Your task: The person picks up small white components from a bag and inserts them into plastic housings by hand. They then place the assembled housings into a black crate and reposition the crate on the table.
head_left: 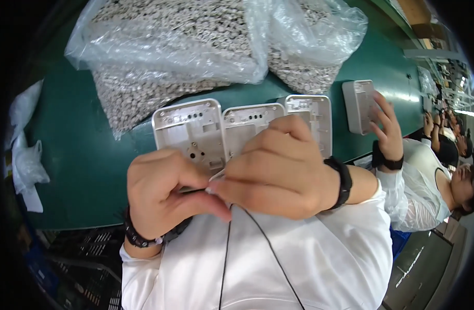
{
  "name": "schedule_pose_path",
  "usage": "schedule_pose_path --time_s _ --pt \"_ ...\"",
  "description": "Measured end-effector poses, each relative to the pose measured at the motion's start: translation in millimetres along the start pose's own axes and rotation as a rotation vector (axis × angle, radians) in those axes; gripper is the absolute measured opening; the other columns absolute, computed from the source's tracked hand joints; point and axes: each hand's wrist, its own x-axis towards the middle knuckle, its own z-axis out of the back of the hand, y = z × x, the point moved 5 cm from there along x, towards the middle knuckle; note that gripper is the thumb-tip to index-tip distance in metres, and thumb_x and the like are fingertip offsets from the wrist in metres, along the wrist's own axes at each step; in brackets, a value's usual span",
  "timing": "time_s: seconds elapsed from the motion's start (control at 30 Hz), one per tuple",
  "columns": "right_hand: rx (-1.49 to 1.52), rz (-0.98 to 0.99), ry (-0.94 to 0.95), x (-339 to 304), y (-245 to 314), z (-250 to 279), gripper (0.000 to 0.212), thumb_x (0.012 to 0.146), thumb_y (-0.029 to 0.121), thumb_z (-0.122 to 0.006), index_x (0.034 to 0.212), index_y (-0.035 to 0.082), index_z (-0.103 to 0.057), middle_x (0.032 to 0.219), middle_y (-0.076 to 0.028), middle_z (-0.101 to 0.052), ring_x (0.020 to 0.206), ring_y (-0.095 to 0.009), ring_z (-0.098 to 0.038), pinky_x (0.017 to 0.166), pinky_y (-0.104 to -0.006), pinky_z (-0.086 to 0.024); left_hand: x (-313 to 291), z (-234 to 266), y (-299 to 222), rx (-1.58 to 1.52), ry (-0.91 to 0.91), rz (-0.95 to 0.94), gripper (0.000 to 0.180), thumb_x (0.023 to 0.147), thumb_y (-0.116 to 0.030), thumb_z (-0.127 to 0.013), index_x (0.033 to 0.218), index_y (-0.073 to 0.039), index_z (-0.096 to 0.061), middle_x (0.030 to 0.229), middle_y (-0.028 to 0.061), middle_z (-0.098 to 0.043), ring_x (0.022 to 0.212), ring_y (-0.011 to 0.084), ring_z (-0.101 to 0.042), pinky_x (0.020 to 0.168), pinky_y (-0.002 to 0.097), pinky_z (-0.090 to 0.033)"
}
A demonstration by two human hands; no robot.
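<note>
whitish piece (209, 190) between fingers (237, 192), axis unclear

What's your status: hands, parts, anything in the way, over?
Left hand, right hand close together; anything pinched unclear. Three open housings just beyond. Right hand blocks part of the middle housing.

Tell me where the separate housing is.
In the head view, the separate housing is at right, by the co-worker's hand, right of three other housings.

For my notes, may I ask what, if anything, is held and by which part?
Left hand and right hand seem to pinch a small pale piece; which part is hidden.
</note>
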Motion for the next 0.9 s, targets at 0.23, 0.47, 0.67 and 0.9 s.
schedule_pose_path --time_s 0.23,0.47,0.67,0.9 --pt "0.022 -0.087 -0.05 -9.4 4.2 -5.9 0.013 0.064 0.016 -0.064 0.076 0.011 -0.062 0.081 0.002 -0.058 0.067 -0.013 -0.053 0.066 -0.0294 -0.033 -5.1 1.2 2.5 0.039 0.028 -0.044 0.043 0.051 -0.035 -0.081 0.067 -0.005 -0.054 0.058 0.0037 -0.057 0.045 0.0177 -0.048 0.043 0.026 -0.035" --pt "0.002 -0.07 -0.096 -8.2 7.6 16.2 0.007 0.067 0.014 -0.06 0.071 0.009 -0.057 0.076 0.0 -0.051 0.07 -0.015 -0.05 0.068 -0.0321 -0.035 -1.5 -4.7 -9.7 0.091 0.087 0.125 0.045 0.061 -0.042 -0.078 0.071 -0.005 -0.054 0.06 0.0033 -0.057 0.045 0.017 -0.048 0.043 0.0264 -0.035" --pt "0.017 -0.057 -0.11 -32.0 -4.2 33.9 0.008 0.07 0.014 -0.058 0.071 0.006 -0.055 0.074 -0.002 -0.047 0.07 -0.017 -0.048 0.07 -0.0342 -0.037 6.0 -18.0 -1.5 0.233 0.234 0.141 0.044 0.066 -0.044 -0.074 0.077 -0.005 -0.057 0.065 0.0043 -0.06 0.048 0.0185 -0.053 0.045 0.0278 -0.038" --pt "0.03 -0.147 -0.188 -86.2 -34.2 59.8 0.007 0.072 0.012 -0.057 0.075 0.005 -0.057 0.08 -0.004 -0.052 0.076 -0.017 -0.051 0.073 -0.0338 -0.04 27.3 -60.4 -0.8 0.253 0.18 0.408 0.043 0.082 -0.043 -0.063 0.084 0.0 -0.056 0.067 0.0058 -0.053 0.047 0.0118 -0.036 0.046 0.0237 -0.025"
